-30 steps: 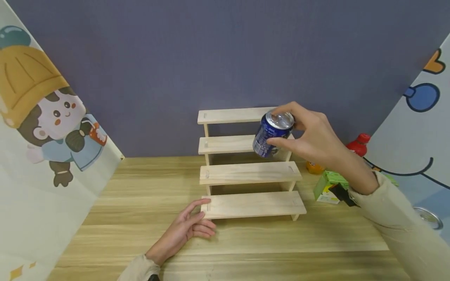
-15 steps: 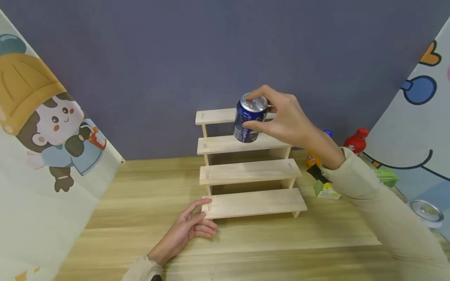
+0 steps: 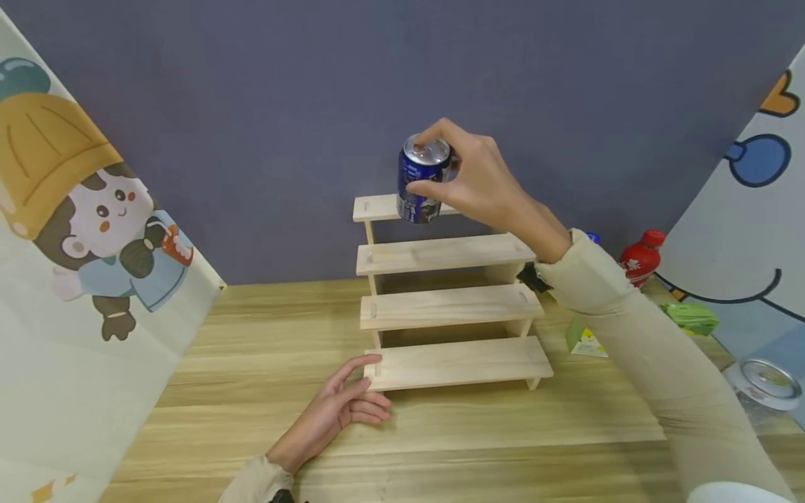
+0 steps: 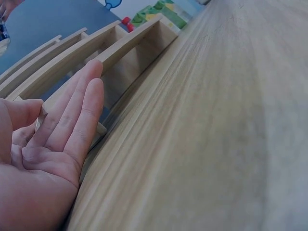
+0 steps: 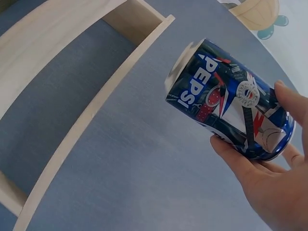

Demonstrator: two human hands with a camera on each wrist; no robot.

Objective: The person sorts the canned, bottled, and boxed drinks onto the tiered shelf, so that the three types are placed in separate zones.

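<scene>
In the head view, a blue Pepsi can [image 3: 416, 188] is in my right hand [image 3: 481, 178], upright, overlapping the top step of a pale wooden four-step display rack [image 3: 459, 363]. The right wrist view shows the fingers and thumb around one end of the can [image 5: 236, 103], close to the rack's top board [image 5: 91, 113]. My left hand [image 3: 333, 409] pinches the left end of the lowest step, thumb at the front edge and index finger on top. From the left wrist, the remaining fingers of that hand [image 4: 62, 139] stretch alongside the board.
Right of the rack stand a red bottle [image 3: 641, 257], a green pack [image 3: 690, 318], a small green-and-white carton [image 3: 588, 342] and a clear jar with a silver lid [image 3: 764, 384]. A blue-grey wall [image 3: 283, 140] rises behind the rack; printed side panels flank the wooden table [image 3: 251, 363].
My right hand has carried the can left and up, from in front of the rack's second-highest step to its top step. The left hand keeps its place on the lowest step.
</scene>
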